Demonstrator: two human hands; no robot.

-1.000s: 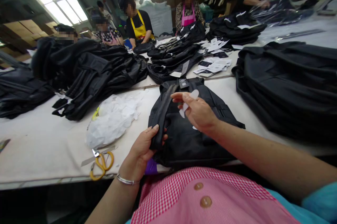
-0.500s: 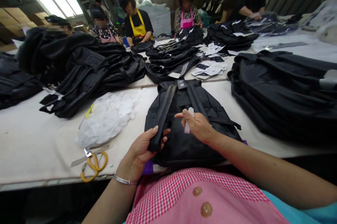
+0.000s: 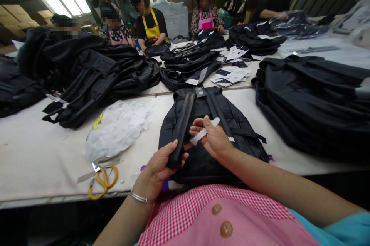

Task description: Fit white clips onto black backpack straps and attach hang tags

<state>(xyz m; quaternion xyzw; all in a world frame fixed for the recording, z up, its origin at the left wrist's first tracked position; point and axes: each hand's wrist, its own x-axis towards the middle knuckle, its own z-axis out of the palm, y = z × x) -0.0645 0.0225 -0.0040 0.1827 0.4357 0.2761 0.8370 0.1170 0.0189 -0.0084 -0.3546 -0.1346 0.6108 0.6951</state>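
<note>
A black backpack (image 3: 190, 172) lies on the table in front of me, straps up, with a dark hang tag (image 3: 200, 91) at its top. My left hand (image 3: 163, 161) is closed round the lower end of its left shoulder strap (image 3: 183, 122). Over the middle of the bag, my right hand (image 3: 215, 138) pinches a white strip with a zigzag edge (image 3: 199, 137), close beside that strap. A second bit of white zigzag edge (image 3: 231, 139) shows behind the right hand, on or near the right strap.
Yellow-handled scissors (image 3: 103, 182) and a clear bag of white pieces (image 3: 115, 132) lie at left. Black bags are heaped at left (image 3: 95, 80) and stacked at right (image 3: 306, 103). Paper tags (image 3: 231, 75) lie beyond the backpack. Several people work across the table.
My right hand has turned, tilting the white strip from upright to slanting, its zigzag end now nearer the left strap. My left hand has shifted slightly right with the strap.
</note>
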